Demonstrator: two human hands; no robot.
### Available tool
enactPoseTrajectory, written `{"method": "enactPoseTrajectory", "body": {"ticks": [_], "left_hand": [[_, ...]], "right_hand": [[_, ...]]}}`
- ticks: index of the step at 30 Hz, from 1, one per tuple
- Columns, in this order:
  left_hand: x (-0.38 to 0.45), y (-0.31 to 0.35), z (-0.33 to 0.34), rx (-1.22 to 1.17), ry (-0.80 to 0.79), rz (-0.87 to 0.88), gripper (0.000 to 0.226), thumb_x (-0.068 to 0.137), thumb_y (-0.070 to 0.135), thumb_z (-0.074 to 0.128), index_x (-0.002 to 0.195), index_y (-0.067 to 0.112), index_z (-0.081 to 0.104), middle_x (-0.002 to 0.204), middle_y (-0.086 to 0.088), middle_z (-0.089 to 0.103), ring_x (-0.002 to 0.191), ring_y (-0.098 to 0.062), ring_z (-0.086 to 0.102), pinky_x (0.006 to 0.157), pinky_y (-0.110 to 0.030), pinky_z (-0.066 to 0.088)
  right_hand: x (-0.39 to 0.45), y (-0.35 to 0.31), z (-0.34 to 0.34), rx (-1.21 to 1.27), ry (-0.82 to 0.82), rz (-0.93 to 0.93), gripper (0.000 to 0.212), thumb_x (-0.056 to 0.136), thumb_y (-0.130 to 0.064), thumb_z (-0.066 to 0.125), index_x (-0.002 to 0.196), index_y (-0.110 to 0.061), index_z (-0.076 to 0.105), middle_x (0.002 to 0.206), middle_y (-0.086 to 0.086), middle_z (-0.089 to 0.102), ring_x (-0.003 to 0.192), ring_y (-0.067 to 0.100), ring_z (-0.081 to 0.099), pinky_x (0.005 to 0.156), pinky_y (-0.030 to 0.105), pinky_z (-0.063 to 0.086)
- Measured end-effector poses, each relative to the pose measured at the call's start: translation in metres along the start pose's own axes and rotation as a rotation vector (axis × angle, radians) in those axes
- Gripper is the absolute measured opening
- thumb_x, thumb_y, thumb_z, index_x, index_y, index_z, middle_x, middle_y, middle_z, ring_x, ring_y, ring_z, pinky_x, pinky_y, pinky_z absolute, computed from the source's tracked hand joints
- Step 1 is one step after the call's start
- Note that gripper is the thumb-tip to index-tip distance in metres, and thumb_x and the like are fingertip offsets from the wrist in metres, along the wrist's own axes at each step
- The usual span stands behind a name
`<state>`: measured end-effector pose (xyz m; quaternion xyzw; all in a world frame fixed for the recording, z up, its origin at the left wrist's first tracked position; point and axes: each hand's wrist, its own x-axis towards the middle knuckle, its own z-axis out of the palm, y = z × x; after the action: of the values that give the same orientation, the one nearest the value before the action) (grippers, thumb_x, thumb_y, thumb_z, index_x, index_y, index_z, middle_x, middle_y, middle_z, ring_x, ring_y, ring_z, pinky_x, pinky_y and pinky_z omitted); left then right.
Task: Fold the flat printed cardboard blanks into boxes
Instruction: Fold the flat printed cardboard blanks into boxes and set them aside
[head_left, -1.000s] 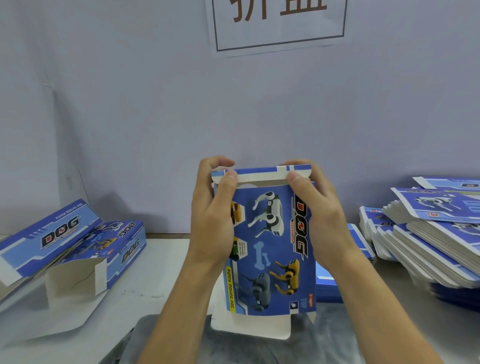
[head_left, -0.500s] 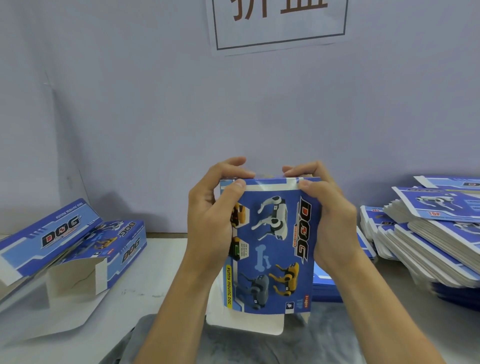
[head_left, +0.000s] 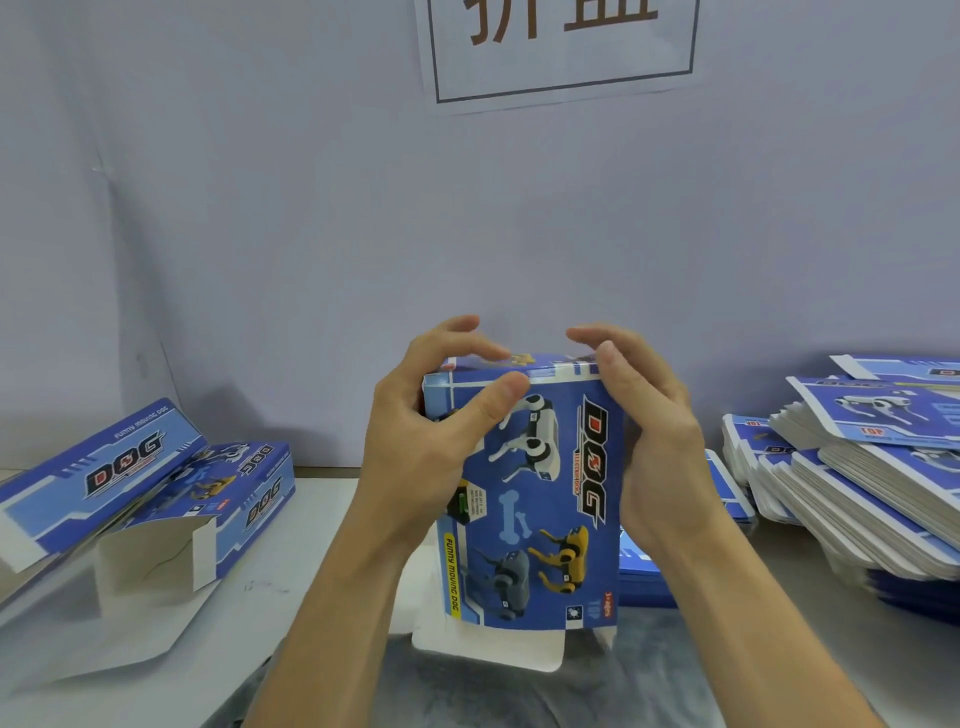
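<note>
A: Start at the hands. What are they doing?

B: The left hand (head_left: 431, 441) grips the upper left corner of the blue "DOG" box (head_left: 535, 499), thumb laid across the printed front, the other fingers curled over the top edge. The right hand (head_left: 654, 441) holds the upper right side, palm against the side panel, fingers arched over the top.

A: And what is different from a second ago?

B: A second ago the top flap stood up, white inside showing, pinched between thumbs and forefingers. Half a second ago it was bending over. Now it lies folded down across the top, only a narrow white-and-blue strip showing along the front edge.

A: So the top end is closed?

B: Likely tucked or nearly so; the fingers hide the seam, so I cannot tell whether the tab is fully seated. The box is held upright above the grey cloth (head_left: 649, 675) at the near edge of the table (head_left: 322, 525).

A: The bottom?

B: A white flap (head_left: 488, 649) hangs open below the printed face, so that end remains to be folded.

A: Around it?

B: On the left lie folded boxes (head_left: 156, 493) with open ends; on the right, a tall stack of flat blanks (head_left: 862, 483), so plenty is left.
</note>
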<state>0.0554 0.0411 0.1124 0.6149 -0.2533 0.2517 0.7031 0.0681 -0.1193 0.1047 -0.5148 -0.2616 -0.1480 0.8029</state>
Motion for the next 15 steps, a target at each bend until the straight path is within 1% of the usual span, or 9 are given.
{"method": "enactPoseTrajectory", "body": {"ticks": [1, 2, 3, 4, 7, 10, 12, 13, 15], "left_hand": [[0.0007, 0.0012, -0.001, 0.011, 0.021, 0.003, 0.008, 0.078, 0.03, 0.076, 0.086, 0.029, 0.074, 0.127, 0.018, 0.063, 0.105, -0.019, 0.072, 0.065, -0.031, 0.061], [0.0012, 0.0015, -0.0015, 0.019, 0.035, 0.006, 0.004, 0.078, 0.03, 0.074, 0.082, 0.03, 0.075, 0.127, 0.017, 0.064, 0.106, -0.018, 0.071, 0.066, -0.031, 0.061], [0.0013, 0.0017, -0.0015, 0.021, 0.039, 0.004, 0.002, 0.077, 0.029, 0.073, 0.078, 0.03, 0.075, 0.127, 0.015, 0.064, 0.107, -0.018, 0.071, 0.066, -0.031, 0.061], [0.0013, 0.001, -0.0013, 0.012, 0.038, -0.001, 0.003, 0.077, 0.029, 0.073, 0.076, 0.03, 0.075, 0.127, 0.014, 0.064, 0.108, -0.02, 0.071, 0.065, -0.031, 0.061], [0.0004, 0.0001, -0.0012, 0.022, 0.021, -0.007, 0.007, 0.075, 0.03, 0.073, 0.069, 0.033, 0.074, 0.126, 0.013, 0.064, 0.108, -0.025, 0.07, 0.062, -0.03, 0.061], [0.0002, 0.0002, -0.0029, 0.064, 0.007, 0.003, 0.005, 0.074, 0.03, 0.074, 0.073, 0.034, 0.074, 0.129, 0.014, 0.063, 0.109, -0.023, 0.07, 0.064, -0.03, 0.061], [0.0006, 0.0017, -0.005, 0.123, -0.029, 0.012, 0.013, 0.071, 0.031, 0.077, 0.082, 0.038, 0.075, 0.132, 0.017, 0.06, 0.109, -0.021, 0.07, 0.066, -0.031, 0.062], [0.0007, 0.0028, -0.0058, 0.149, -0.041, 0.018, 0.017, 0.07, 0.031, 0.078, 0.085, 0.039, 0.076, 0.133, 0.018, 0.059, 0.11, -0.02, 0.069, 0.067, -0.031, 0.062], [0.0013, 0.0049, -0.0071, 0.166, -0.027, 0.023, 0.018, 0.069, 0.033, 0.078, 0.087, 0.038, 0.078, 0.131, 0.017, 0.06, 0.114, -0.015, 0.067, 0.066, -0.031, 0.062]], "right_hand": [[-0.0002, -0.0001, 0.0002, 0.022, 0.014, 0.007, 0.017, 0.085, -0.038, 0.062, 0.091, -0.028, 0.076, 0.118, -0.004, 0.07, 0.096, 0.023, 0.073, 0.07, 0.035, 0.06], [-0.0005, -0.0004, 0.0015, 0.029, 0.027, 0.011, 0.018, 0.08, -0.041, 0.067, 0.086, -0.028, 0.078, 0.129, -0.006, 0.065, 0.104, 0.023, 0.071, 0.074, 0.035, 0.06], [-0.001, -0.0009, 0.0032, 0.029, 0.033, 0.014, 0.02, 0.075, -0.044, 0.07, 0.081, -0.027, 0.079, 0.134, -0.008, 0.062, 0.107, 0.022, 0.07, 0.073, 0.034, 0.06], [-0.001, -0.001, 0.005, 0.028, 0.037, 0.018, 0.023, 0.07, -0.046, 0.072, 0.075, -0.025, 0.079, 0.134, -0.009, 0.061, 0.107, 0.022, 0.07, 0.072, 0.033, 0.059], [-0.0018, -0.0007, 0.007, 0.023, 0.06, 0.027, 0.03, 0.064, -0.048, 0.074, 0.067, -0.019, 0.075, 0.13, -0.006, 0.064, 0.101, 0.023, 0.072, 0.068, 0.032, 0.059], [-0.0025, 0.0006, 0.0084, 0.003, 0.09, 0.01, 0.03, 0.068, -0.047, 0.073, 0.067, -0.017, 0.075, 0.128, -0.004, 0.065, 0.092, 0.021, 0.073, 0.064, 0.03, 0.058], [-0.0027, 0.0019, 0.0088, -0.014, 0.11, 0.01, 0.025, 0.075, -0.043, 0.07, 0.072, -0.019, 0.077, 0.128, -0.001, 0.066, 0.092, 0.024, 0.074, 0.063, 0.031, 0.059], [-0.0025, 0.0024, 0.008, -0.016, 0.113, 0.008, 0.023, 0.079, -0.04, 0.068, 0.078, -0.02, 0.078, 0.124, 0.001, 0.068, 0.091, 0.025, 0.074, 0.064, 0.032, 0.06], [-0.0023, 0.0017, 0.0072, -0.024, 0.118, -0.011, 0.023, 0.087, -0.038, 0.061, 0.092, -0.022, 0.077, 0.103, 0.003, 0.075, 0.082, 0.023, 0.075, 0.062, 0.033, 0.06]]}}
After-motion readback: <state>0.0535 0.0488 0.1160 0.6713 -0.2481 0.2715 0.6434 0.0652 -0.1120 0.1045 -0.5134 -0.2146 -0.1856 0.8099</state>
